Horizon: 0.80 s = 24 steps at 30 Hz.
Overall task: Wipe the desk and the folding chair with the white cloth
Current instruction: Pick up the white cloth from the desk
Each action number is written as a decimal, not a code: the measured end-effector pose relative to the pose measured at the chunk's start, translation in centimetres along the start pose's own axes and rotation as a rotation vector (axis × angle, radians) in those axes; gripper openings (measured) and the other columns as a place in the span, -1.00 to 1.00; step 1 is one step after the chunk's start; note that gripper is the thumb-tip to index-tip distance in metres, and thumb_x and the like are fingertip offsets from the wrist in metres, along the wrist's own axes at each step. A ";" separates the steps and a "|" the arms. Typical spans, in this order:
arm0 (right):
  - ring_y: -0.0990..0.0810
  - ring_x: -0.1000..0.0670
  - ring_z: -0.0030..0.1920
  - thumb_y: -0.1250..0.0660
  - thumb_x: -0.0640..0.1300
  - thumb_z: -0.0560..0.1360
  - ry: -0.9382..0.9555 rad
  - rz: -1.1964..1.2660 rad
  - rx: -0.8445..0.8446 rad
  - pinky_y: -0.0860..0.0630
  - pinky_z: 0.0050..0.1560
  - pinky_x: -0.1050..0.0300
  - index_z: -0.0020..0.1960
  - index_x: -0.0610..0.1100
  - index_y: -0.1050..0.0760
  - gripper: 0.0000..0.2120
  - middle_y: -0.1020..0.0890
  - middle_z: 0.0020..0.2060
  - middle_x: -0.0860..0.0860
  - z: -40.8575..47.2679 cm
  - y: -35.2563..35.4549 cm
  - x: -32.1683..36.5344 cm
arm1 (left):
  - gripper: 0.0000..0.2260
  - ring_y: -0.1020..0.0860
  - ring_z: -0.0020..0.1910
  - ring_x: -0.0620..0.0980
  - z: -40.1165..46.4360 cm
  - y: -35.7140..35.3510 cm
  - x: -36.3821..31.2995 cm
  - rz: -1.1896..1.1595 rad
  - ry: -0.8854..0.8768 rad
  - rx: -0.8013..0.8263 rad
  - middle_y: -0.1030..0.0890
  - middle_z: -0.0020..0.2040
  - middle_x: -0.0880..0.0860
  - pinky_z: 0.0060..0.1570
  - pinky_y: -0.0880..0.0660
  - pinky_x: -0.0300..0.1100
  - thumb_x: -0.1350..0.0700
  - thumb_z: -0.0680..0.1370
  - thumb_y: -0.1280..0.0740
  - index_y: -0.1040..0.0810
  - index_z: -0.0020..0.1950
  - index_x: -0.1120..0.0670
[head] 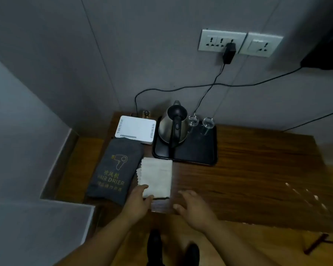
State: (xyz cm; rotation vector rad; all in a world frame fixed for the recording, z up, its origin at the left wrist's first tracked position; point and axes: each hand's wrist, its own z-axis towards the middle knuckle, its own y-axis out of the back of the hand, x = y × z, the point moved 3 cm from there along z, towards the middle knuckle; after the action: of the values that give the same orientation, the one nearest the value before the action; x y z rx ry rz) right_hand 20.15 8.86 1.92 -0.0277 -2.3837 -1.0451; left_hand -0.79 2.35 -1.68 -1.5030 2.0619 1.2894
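The left hand (137, 198) pinches the near corner of the folded white cloth (156, 176), probably to lift it for wiping. The right hand (192, 207) hovers relaxed, holding nothing. The cloth lies on the desk (258, 169), between the hair-drier bag (114, 169) and the tray (196, 152).

Dim room, grey panelled wall (142, 54) with vertical seams. White socket plates (222, 41) on it; black adapter (229, 53) plugged in, cables trailing below. Wood-look floor (258, 246) far below the sockets. Pale ledge (27, 150) well left of them. Dark object (325, 54) just right.
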 end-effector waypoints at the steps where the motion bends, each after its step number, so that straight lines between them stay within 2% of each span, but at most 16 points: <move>1: -0.37 -0.02 0.48 -0.26 0.15 0.63 -0.013 0.045 0.006 -0.31 0.43 0.11 0.58 0.01 -0.28 -0.44 -0.35 0.54 0.00 1.4 -0.7 -0.1 | -0.54 -0.40 0.45 0.10 1.1 -0.2 0.6 -0.046 0.030 -0.022 -0.38 0.51 0.15 0.43 -0.34 -0.07 0.09 0.64 -0.35 -0.37 0.51 0.13; 5: -0.44 0.02 0.36 -0.31 0.09 0.62 -0.095 0.209 0.020 -0.40 0.31 0.14 0.55 0.04 -0.32 -0.47 -0.43 0.45 0.00 6.7 -3.1 -0.7 | -0.50 -0.37 0.48 0.13 5.0 -0.7 2.0 -0.145 0.132 -0.076 -0.33 0.54 0.18 0.47 -0.32 -0.04 0.14 0.64 -0.35 -0.31 0.55 0.19; 9: -0.45 0.07 0.21 -0.34 -0.02 0.62 -0.144 0.367 -0.011 -0.38 0.21 0.20 0.55 0.01 -0.30 -0.48 -0.47 0.39 -0.04 11.3 -5.5 -1.1 | -0.43 -0.39 0.44 0.03 8.0 -1.4 3.0 -0.257 0.195 -0.129 -0.37 0.53 0.14 0.46 -0.33 -0.06 0.17 0.63 -0.35 -0.22 0.60 0.16; 12: -0.49 0.05 0.20 -0.36 -0.13 0.61 -0.220 0.518 -0.068 -0.44 0.20 0.16 0.53 -0.06 -0.30 -0.48 -0.51 0.38 -0.05 13.8 -7.1 -1.5 | -0.42 -0.44 0.41 0.07 9.4 -2.2 3.9 -0.340 0.230 -0.147 -0.43 0.50 0.11 0.44 -0.39 0.03 0.17 0.64 -0.34 -0.19 0.61 0.10; 16: -0.52 0.06 0.08 -0.38 -0.15 0.60 -0.381 0.764 -0.107 -0.48 0.06 0.20 0.54 -0.14 -0.25 -0.43 -0.57 0.29 -0.06 15.4 -8.7 -2.1 | -0.38 -0.45 0.41 0.13 10.8 -2.8 4.9 -0.372 0.269 -0.190 -0.45 0.46 0.11 0.38 -0.40 -0.02 0.18 0.61 -0.37 -0.18 0.62 0.10; 19: -0.62 0.07 -0.01 -0.44 -0.13 0.57 -0.452 0.975 -0.050 -0.59 -0.11 0.25 0.43 -0.15 -0.40 -0.53 -0.62 0.12 0.03 15.7 -9.4 -2.1 | -0.43 -0.51 0.33 0.15 11.5 -3.2 5.0 -0.453 0.289 -0.202 -0.53 0.34 0.10 0.30 -0.46 -0.01 0.18 0.59 -0.40 -0.27 0.57 0.08; 21: -0.69 -0.05 0.04 -0.44 -0.15 0.57 -0.482 1.154 0.016 -0.68 -0.02 0.10 0.37 -0.11 -0.50 -0.61 -0.69 0.09 -0.02 15.2 -9.1 -1.8 | -0.48 -0.56 0.22 0.10 11.5 -3.3 4.7 -0.503 0.312 -0.187 -0.57 0.30 0.10 0.23 -0.50 -0.01 0.15 0.59 -0.42 -0.36 0.52 0.08; 24: -0.73 -0.08 0.06 -0.38 -0.21 0.58 -0.469 1.292 0.032 -0.68 0.08 0.00 0.29 -0.02 -0.56 -0.70 -0.75 0.06 -0.03 13.3 -7.6 -1.9 | -0.60 -0.63 0.04 -0.01 10.9 -3.7 3.8 -0.588 0.343 -0.133 -0.66 0.18 0.06 0.04 -0.56 -0.07 0.05 0.56 -0.46 -0.52 0.38 0.06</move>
State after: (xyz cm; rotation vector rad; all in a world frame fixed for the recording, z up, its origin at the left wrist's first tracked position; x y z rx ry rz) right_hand 13.94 13.03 -11.56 -1.6755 -2.0183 -0.3420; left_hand -2.07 8.29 -12.12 -2.2941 1.5200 0.9959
